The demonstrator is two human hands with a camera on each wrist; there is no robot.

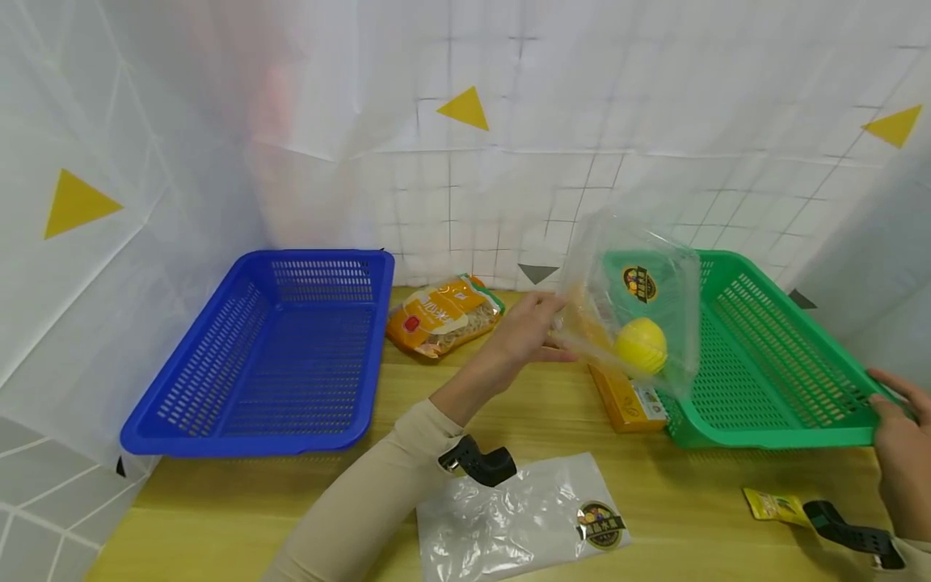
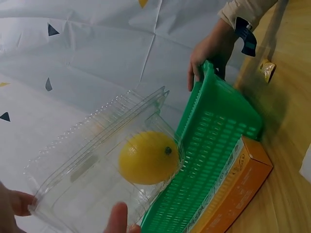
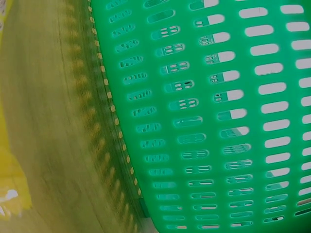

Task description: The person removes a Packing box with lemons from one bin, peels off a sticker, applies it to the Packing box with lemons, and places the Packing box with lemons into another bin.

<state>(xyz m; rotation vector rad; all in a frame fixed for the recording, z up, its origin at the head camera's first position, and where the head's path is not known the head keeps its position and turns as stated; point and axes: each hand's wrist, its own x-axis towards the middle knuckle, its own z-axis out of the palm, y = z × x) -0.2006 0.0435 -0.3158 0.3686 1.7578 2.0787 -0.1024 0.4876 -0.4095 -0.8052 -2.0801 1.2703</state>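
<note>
My left hand (image 1: 529,327) grips one end of a clear plastic clamshell box (image 1: 592,259), holding it tilted over the left edge of the green basket (image 1: 774,436). A yellow lemon-like fruit (image 1: 640,346) lies inside, at the box's lower end; the left wrist view shows the same fruit (image 2: 148,158) with its dark stem spot. On the green basket's right rim my right hand (image 1: 902,428) has its fingers curled over the edge. The right wrist view holds mostly the slotted basket wall (image 3: 204,121), and the right hand is out of it.
A blue basket (image 1: 254,444) stands at the left. Beside it lies an orange food packet (image 1: 444,315). An orange carton (image 1: 625,400) sits against the green basket. A clear bag (image 1: 516,513) with a round label and a small yellow sachet (image 1: 774,507) lie in front.
</note>
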